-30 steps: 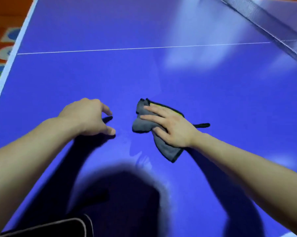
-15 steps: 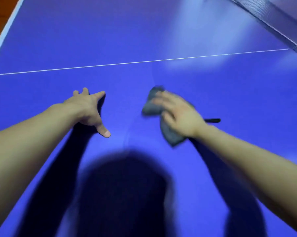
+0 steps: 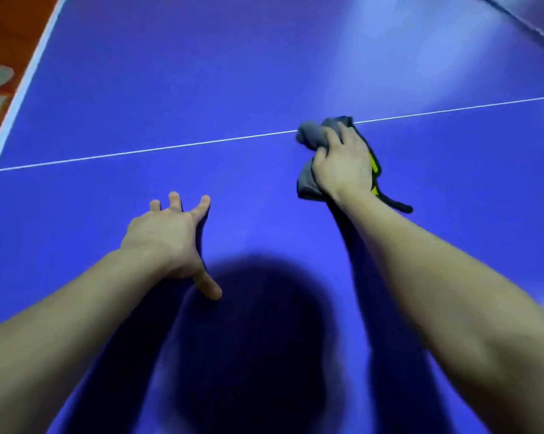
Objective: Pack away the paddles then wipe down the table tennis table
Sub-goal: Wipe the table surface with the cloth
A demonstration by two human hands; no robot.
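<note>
My shadow falls dark across the near part of the table (image 3: pixel 201 73). My left hand (image 3: pixel 167 236) is spread wide, thumb and fingertips propped on the blue top toward the near middle. Further out and to the right, my right hand (image 3: pixel 342 164) bunches the grey cloth (image 3: pixel 309 137) under curled fingers, pressing it down right on the white line (image 3: pixel 139 151). Yellow trim and a dark loop show beside my wrist. Orange floor (image 3: pixel 13 32) lies past the left edge, and the blurred net (image 3: pixel 543 32) crosses the far right corner.
</note>
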